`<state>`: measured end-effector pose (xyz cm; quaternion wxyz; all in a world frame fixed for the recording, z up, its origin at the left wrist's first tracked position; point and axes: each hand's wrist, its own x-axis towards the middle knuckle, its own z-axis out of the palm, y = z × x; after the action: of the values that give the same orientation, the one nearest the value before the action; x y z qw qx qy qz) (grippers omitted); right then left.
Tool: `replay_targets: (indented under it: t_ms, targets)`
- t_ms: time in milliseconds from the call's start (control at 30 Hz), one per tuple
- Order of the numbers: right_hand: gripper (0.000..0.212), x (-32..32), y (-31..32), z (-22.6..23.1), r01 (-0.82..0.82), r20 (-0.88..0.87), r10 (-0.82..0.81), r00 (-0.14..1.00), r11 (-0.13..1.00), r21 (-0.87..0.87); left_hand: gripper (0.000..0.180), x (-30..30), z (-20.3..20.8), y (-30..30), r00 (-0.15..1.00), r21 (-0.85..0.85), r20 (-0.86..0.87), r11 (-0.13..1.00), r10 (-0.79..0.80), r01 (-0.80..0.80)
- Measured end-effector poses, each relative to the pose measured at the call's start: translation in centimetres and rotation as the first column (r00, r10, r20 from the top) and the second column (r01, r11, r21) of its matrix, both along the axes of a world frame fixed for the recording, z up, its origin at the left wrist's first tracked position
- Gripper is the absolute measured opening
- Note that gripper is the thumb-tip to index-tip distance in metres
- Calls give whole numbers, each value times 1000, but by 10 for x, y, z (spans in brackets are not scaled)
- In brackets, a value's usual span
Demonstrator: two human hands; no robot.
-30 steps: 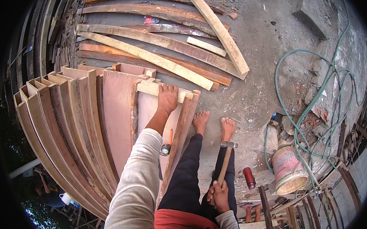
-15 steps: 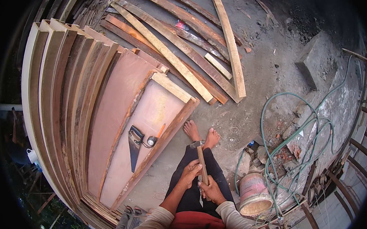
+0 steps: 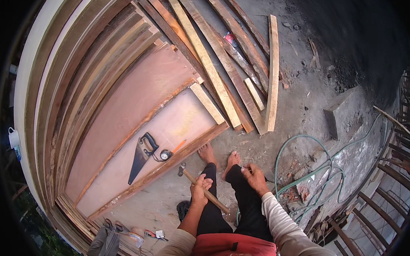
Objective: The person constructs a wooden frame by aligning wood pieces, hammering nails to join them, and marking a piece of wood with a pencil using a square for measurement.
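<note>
My left hand (image 3: 200,192) is wrapped round the wooden handle of a hammer (image 3: 217,202), which slants across my left thigh with its metal head beyond the fist. My right hand (image 3: 256,179) is at my right knee, its fingers curled against the dark trouser leg; what they grip, if anything, is hidden. To the left, a handsaw (image 3: 142,158) with a black handle lies on a wood-framed panel (image 3: 115,188). Beside the saw are a small round tape measure (image 3: 165,155) and an orange pencil (image 3: 179,145).
Several long frames (image 3: 74,76) stand in a row at the left. Loose timber lengths (image 3: 217,60) lie on the ground ahead. At the right are a green hose (image 3: 305,137), rubble and a concrete block (image 3: 340,113). Small tools (image 3: 157,235) and grey cloth (image 3: 104,245) lie at lower left.
My right hand has let go of the hammer and moved right to my knee. My left hand has swung the hammer leftward, its head now nearer the panel. The view has shifted too.
</note>
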<state>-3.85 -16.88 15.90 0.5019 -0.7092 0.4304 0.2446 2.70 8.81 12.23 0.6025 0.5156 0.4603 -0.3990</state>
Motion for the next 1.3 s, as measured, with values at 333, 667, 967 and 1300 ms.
replay_targets:
  t_ms: [333, 667, 967, 1300]
  targets:
    - [34, 92, -181, -244, -68, 54, 108, 993, 874, -482, 32, -52, -29, -27, 990, -111, -110, 989, 84, -96]
    - [61, 129, -255, -386, -376, -92, 413, 906, 687, -622, 32, -57, -35, -81, 985, -105, -165, 992, 49, -67]
    - [55, 151, -253, -359, -138, 80, 191, 978, 890, -434, 31, -71, -46, -84, 977, -121, -146, 977, 157, -175]
    - [46, 129, -323, -295, 507, 413, -369, 833, 807, -303, 29, -62, -51, -97, 956, -111, -203, 966, 209, -235]
